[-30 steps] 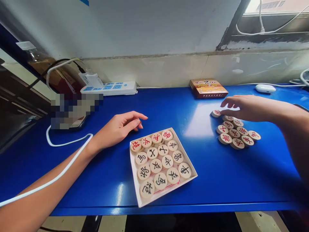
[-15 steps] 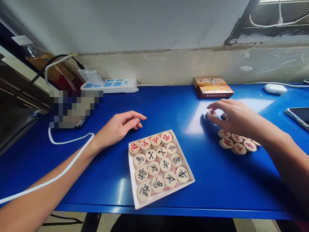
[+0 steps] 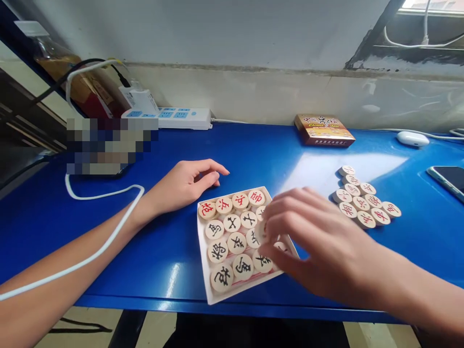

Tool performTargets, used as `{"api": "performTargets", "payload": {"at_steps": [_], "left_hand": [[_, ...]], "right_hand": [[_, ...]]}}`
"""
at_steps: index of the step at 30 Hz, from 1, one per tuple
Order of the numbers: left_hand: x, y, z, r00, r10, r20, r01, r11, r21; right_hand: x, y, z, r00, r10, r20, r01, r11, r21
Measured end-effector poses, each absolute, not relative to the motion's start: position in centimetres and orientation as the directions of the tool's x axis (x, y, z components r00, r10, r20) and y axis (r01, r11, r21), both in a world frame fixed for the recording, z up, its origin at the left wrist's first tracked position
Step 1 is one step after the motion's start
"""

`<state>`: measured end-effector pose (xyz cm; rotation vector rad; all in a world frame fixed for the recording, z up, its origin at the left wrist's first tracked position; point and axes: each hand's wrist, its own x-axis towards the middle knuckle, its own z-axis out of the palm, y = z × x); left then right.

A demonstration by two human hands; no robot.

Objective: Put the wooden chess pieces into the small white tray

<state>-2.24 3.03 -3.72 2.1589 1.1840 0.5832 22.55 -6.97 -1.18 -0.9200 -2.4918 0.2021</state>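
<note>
Currently right hand (image 3: pixel 319 241) curled over wooden xiangqi discs (image 3: pixel 232 223) in white card tray (image 3: pixel 202 246), grip on disc under fingertips unconfirmed. Left hand (image 3: pixel 190 183) loosely open, empty, just left of tray. Packing tight: fingers should clear neighbouring discs. Loose disc cluster (image 3: pixel 362 203) beyond right hand.

Box lid (image 3: pixel 324 126) reads "Chinese Chess" in Eng, Chinese title above it, tiny line below too small to read! Wooden pcs: black 馬 pc (image 3: pixel 214 229), black 將 pc (image 3: pixel 218 251)!
</note>
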Motion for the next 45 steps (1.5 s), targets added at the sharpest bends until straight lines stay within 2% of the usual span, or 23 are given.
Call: {"api": "performTargets", "payload": {"at_steps": [3,7,16,19,23,33,40,45], "left_hand": [[-2.3,3.0,-3.7,0.536,0.835,0.128,0.601,-0.483,0.636],[-2.6,3.1,-3.7,0.587,0.79,0.178,0.597,-0.571,0.564],[-2.8,3.2,-3.9,0.624,0.751,0.214,0.562,-0.622,0.546],[-2.8,3.2,-3.9,0.632,0.741,0.226,0.556,-0.637,0.534],[-2.7,3.4,-4.0,0.641,0.726,0.249,0.54,-0.657,0.526],[-2.9,3.4,-4.1,0.668,0.69,0.277,0.509,-0.696,0.506],[-2.9,3.4,-4.1,0.681,0.679,0.275,0.503,-0.706,0.498],[-2.8,3.3,-4.0,0.684,0.68,0.263,0.509,-0.703,0.497]], "right_hand": [[20.8,-7.9,-1.8,-0.712,0.587,0.387,0.521,0.81,-0.27],[20.2,-8.0,-2.4,-0.714,0.573,0.402,0.517,0.819,-0.249],[20.5,-8.3,-2.0,-0.692,0.544,0.474,0.537,0.827,-0.167],[21.3,-9.3,-1.8,-0.687,0.515,0.512,0.556,0.827,-0.085],[22.3,-10.6,-2.2,-0.714,0.505,0.484,0.588,0.809,0.024],[21.0,-10.0,-2.9,-0.689,0.505,0.519,0.58,0.814,-0.023],[20.3,-8.9,-2.8,-0.732,0.507,0.455,0.547,0.836,-0.052],[19.7,-8.2,-2.9,-0.758,0.487,0.434,0.53,0.847,-0.025]]}}
